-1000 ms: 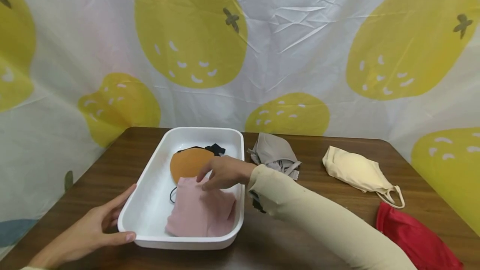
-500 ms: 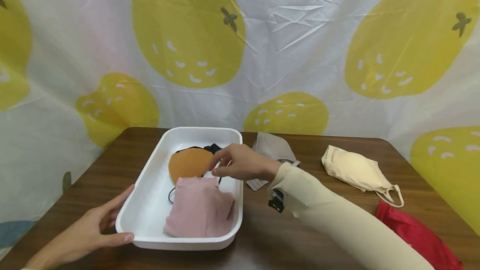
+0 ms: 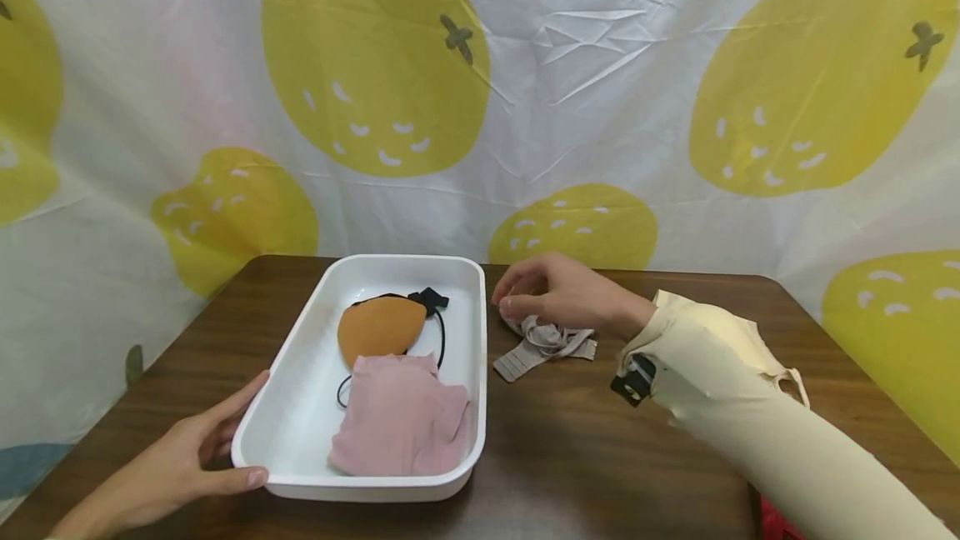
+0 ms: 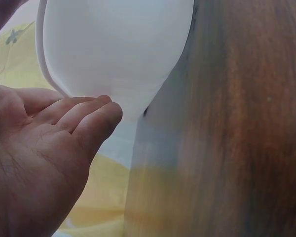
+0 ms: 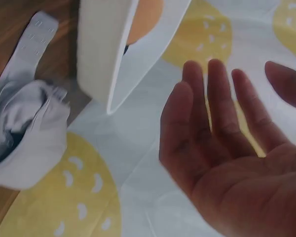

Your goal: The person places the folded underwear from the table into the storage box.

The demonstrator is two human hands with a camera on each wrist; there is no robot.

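My left hand (image 3: 176, 452) grips the near-left corner of a white tray (image 3: 375, 488), thumb at the front rim and fingers along the outer side wall. In the left wrist view, its fingers (image 4: 89, 116) lie against the tray's outside. A folded pink garment (image 3: 401, 419) lies in the near part of the tray. Beyond it is an orange bra (image 3: 380, 326) with black straps. My right hand (image 3: 566, 294) holds nothing, its fingers loosely bent and spread. It hangs over a grey bra (image 5: 34, 158) with a hook-and-eye strap, partly covering it in the head view.
A cream bra (image 3: 720, 323) lies at the right, partly behind the right sleeve. A red garment (image 3: 776, 519) shows below that sleeve, mostly hidden. The brown wooden table (image 3: 570, 457) ends at a lemon-printed cloth (image 3: 592, 107) hanging behind.
My right hand has left the pink garment, lifted out of the tray and moved right, over the grey bra. My left hand stays at the tray's corner.
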